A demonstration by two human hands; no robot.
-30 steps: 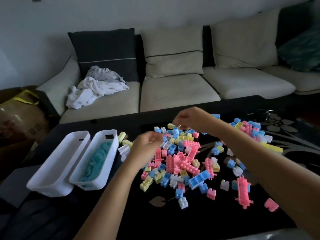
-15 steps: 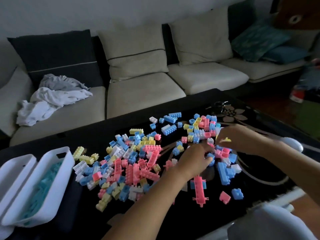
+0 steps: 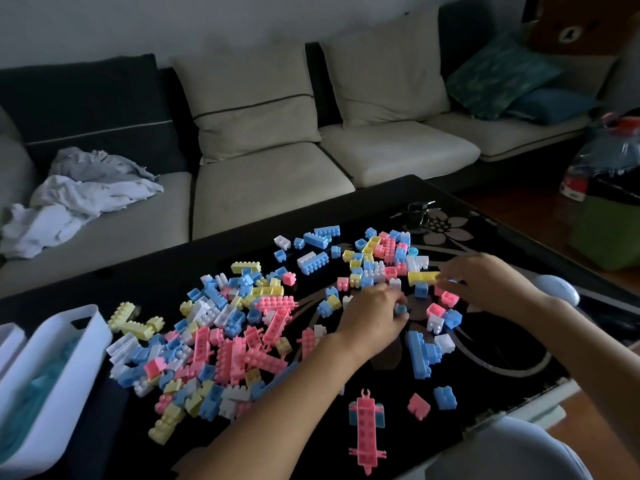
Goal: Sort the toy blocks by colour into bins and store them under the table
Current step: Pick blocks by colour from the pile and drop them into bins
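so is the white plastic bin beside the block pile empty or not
Not empty: the white plastic bin holds pale turquoise pieces inside. How full, cannot tell: the frame cuts it off.

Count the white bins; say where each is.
2. First bin, holding teal blocks, stands left of the block pile; second bin sits beside it, cut by the frame edge. Others may be hidden.

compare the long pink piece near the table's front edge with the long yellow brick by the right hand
The long pink piece has prongs at both ends and blue bits on its sides; the long yellow brick is a plain bar. The pink piece lies alone near the front edge; the yellow brick sits among other blocks, with the right hand at its end. Both lie flat on the black table.
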